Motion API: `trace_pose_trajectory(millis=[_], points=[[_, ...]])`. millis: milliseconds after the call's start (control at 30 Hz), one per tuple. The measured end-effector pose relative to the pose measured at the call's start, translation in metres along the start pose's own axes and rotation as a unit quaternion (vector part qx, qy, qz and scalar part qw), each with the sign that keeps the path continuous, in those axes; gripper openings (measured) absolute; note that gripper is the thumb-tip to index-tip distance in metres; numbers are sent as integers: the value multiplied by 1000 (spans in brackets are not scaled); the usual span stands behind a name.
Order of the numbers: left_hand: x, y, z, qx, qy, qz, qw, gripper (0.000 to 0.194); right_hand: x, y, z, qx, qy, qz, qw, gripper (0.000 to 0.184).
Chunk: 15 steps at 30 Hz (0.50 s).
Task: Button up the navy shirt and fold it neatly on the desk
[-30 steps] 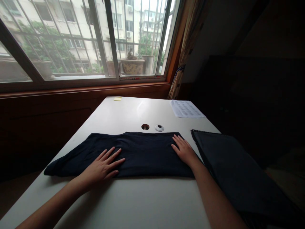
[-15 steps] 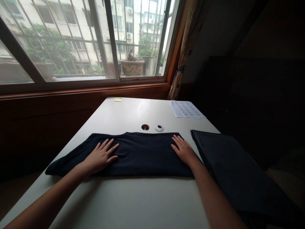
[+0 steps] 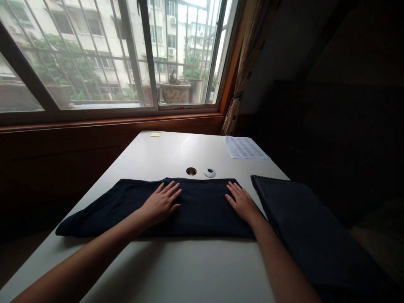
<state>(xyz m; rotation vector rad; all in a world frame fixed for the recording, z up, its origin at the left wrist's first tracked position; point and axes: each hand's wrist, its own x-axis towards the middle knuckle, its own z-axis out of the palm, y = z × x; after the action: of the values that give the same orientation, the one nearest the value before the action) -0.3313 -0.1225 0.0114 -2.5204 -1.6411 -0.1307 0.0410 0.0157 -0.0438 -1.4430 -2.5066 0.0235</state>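
A dark navy garment (image 3: 202, 210), folded into a long flat strip, lies across the white table (image 3: 189, 269). Its exact kind I cannot make out. My left hand (image 3: 161, 203) rests flat near the middle of the cloth, fingers spread and pointing away from me. Toward the right end, my right hand (image 3: 242, 202) also lies flat on the fabric with its fingers apart. Neither hand grips anything. The garment's left end tapers toward the table's left edge.
A dark flat item (image 3: 303, 219) with a ridged edge lies along the table's right side. Printed sheets (image 3: 246, 147) and a yellow sticky note (image 3: 155, 134) are at the far end. Beyond the garment are a round cable hole (image 3: 191, 171) and a white ring cap (image 3: 209, 172). A barred window (image 3: 110, 54) stands behind.
My left hand has slid to the right across the garment, toward its middle. My right hand stays at nearly the same spot on the cloth. The view has shifted slightly.
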Motion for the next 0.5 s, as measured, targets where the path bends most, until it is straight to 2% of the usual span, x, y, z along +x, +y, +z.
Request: trace_pose_trajectory(millis=[67,133,300,500], points=[[10,12,7,-18,-8,24,1000,62,0,0,0,1,-1,0,1000,55],[18,14,15,-27,-16,22,999,65,0,-1,-1,1,-1,-1,1000,55],[30,-11,28,-40,-13,-18,999,68,-1,-2,-4,2,-3,-1,1000,54],[31,-34,31,-46,-13,-31,998,68,-1,-3,-4,2,-4,0,1000,54]])
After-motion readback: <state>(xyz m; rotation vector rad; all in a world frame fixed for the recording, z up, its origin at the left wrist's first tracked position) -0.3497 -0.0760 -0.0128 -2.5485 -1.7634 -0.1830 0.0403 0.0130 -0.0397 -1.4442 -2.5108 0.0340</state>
